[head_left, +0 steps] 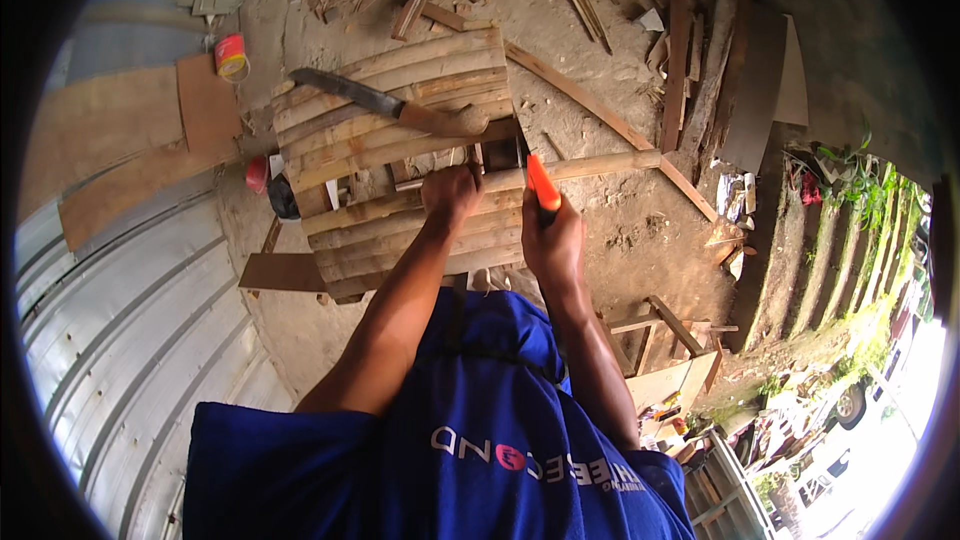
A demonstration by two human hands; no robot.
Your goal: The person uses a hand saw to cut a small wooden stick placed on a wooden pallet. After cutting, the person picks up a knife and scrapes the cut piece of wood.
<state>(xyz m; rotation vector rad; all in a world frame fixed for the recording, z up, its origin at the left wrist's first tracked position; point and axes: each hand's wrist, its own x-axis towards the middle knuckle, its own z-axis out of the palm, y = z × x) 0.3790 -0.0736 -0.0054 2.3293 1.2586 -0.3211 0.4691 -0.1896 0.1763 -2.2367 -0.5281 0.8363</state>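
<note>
My right hand (554,238) is wrapped round the orange handle of a handsaw (541,183). Its thin blade, seen nearly edge-on, points away from me and crosses a long bamboo slat (600,162) that sticks out past the right edge of a slatted bamboo bench top (420,230). My left hand (453,192) is closed and presses down on that same slat, left of the saw; its fingertips are hidden. On the far slats lies a machete (375,100), its dark blade to the left and its wooden handle to the right. A gap shows between the far and near slats.
A red and yellow can (231,58) stands at the far left, near brown boards (125,110). Corrugated metal sheeting (140,330) runs along the left. A long timber strip (610,125) lies on the dirt floor, with stacked planks (700,60) at the right and a small wooden frame (665,335) near my right arm.
</note>
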